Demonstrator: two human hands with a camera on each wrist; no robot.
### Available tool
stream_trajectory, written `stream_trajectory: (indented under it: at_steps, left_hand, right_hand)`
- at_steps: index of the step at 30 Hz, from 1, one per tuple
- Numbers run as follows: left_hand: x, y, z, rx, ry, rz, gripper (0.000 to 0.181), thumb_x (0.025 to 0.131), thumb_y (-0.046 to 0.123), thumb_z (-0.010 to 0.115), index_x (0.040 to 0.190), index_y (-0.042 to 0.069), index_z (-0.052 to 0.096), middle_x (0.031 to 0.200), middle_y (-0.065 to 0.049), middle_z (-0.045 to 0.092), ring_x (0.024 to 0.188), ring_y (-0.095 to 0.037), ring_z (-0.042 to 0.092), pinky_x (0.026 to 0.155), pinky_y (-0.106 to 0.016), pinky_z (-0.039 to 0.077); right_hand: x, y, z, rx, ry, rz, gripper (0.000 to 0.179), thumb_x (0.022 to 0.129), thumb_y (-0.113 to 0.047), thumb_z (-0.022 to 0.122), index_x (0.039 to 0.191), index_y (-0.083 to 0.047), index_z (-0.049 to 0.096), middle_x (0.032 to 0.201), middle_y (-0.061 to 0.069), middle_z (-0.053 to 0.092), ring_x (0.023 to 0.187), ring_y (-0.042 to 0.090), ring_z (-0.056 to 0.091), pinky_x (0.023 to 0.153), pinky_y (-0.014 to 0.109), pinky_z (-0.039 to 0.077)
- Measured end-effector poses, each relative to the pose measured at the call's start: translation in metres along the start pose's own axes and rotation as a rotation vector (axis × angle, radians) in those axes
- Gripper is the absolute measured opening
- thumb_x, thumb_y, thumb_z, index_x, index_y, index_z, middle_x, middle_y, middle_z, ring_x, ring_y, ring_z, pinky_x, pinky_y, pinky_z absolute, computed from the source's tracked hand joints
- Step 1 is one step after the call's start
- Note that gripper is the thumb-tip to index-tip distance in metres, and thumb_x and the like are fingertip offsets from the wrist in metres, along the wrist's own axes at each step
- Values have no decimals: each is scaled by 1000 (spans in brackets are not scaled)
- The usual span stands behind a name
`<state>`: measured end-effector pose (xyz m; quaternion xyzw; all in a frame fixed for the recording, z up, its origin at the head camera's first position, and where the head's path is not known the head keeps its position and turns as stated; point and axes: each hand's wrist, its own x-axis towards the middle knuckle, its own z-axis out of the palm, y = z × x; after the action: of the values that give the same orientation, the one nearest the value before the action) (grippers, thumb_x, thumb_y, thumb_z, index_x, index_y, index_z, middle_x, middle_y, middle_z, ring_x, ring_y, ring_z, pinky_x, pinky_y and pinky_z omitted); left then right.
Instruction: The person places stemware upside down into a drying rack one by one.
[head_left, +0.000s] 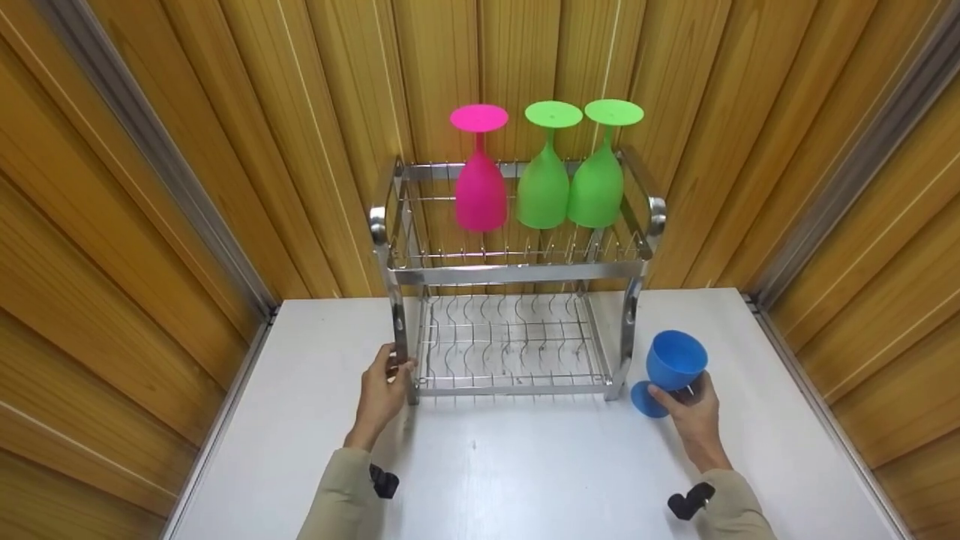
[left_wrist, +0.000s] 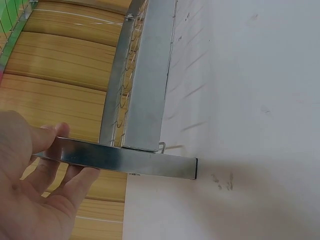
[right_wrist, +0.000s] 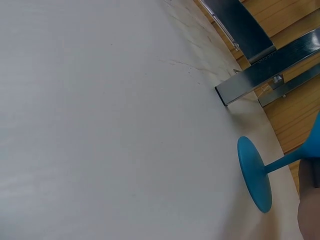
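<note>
A two-tier metal dish rack [head_left: 517, 273] stands on the white table. My left hand [head_left: 381, 397] grips its front left leg low down; in the left wrist view, thumb and fingers [left_wrist: 75, 186] curl round the flat steel upright [left_wrist: 125, 161]. To the right of the rack, my right hand [head_left: 697, 418] holds a blue goblet [head_left: 666, 369] below its bowl, mouth up and tilted. Its round foot [right_wrist: 254, 175] shows in the right wrist view, while most of that hand is out of frame. Upside down on the upper tier are a pink goblet [head_left: 481, 195] and two green goblets [head_left: 543, 191].
The rack's lower tier [head_left: 514, 390] carries rows of wavy wire dividers. Behind it rises a wood-plank wall [head_left: 337, 150], with similar walls at both sides. The white table [head_left: 517, 465] stretches in front of the rack and to either side.
</note>
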<state>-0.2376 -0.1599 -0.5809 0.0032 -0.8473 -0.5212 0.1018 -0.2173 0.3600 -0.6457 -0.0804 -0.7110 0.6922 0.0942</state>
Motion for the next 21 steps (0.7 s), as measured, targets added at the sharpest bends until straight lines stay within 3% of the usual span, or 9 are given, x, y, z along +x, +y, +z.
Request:
stream_trajectory:
  at_steps: [8, 15, 21]
  left_hand:
    - [1, 1, 0, 6, -7, -9, 34, 107, 19, 64, 140, 10, 59, 125, -16, 75, 121, -37, 72, 109, -53, 58]
    - [0, -3, 3, -9, 36, -6, 32, 107, 15, 64, 139, 8, 61, 126, -17, 74, 119, -36, 72, 110, -52, 58]
    - [-2, -3, 2, -59, 7, -7, 36, 103, 8, 67, 139, 6, 59, 127, -17, 73, 121, -37, 71, 111, -50, 57]
  right_hand:
    - [-3, 0, -3, 3, 8, -10, 102, 93, 1, 81, 170, -9, 15, 173, 19, 27, 162, 45, 23, 132, 57, 25]
    - [-5, -7, -3, -6, 8, -31, 101, 91, 1, 83, 169, -10, 20, 172, 18, 29, 162, 44, 24, 132, 58, 25]
    - [-13, -20, -3, -34, 24, -38, 100, 89, 1, 84, 168, -11, 24, 168, 13, 34, 161, 42, 28, 130, 39, 33]
